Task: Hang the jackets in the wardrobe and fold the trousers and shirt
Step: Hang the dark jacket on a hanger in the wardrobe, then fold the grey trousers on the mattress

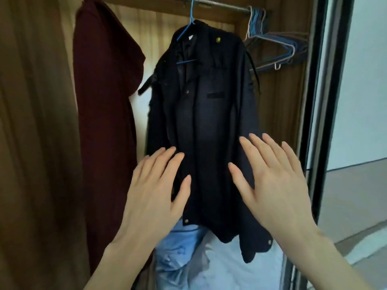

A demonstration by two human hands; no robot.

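A dark navy jacket point(211, 114) hangs on a blue hanger point(187, 28) from the metal rail point(219, 4) inside the wardrobe. To its left a dark red jacket point(104, 114) hangs from the same rail. My left hand point(155, 185) is spread flat in front of the navy jacket's lower left front, fingers apart, holding nothing. My right hand point(272, 181) is likewise spread before its lower right front. Whether the palms touch the cloth is unclear.
Several empty blue and white hangers point(274, 45) bunch at the rail's right end. Light blue and white fabric point(184, 258) lies on the wardrobe floor below the jacket. A brown curtain point(35, 143) hangs at left; the dark wardrobe door frame point(322, 122) stands at right.
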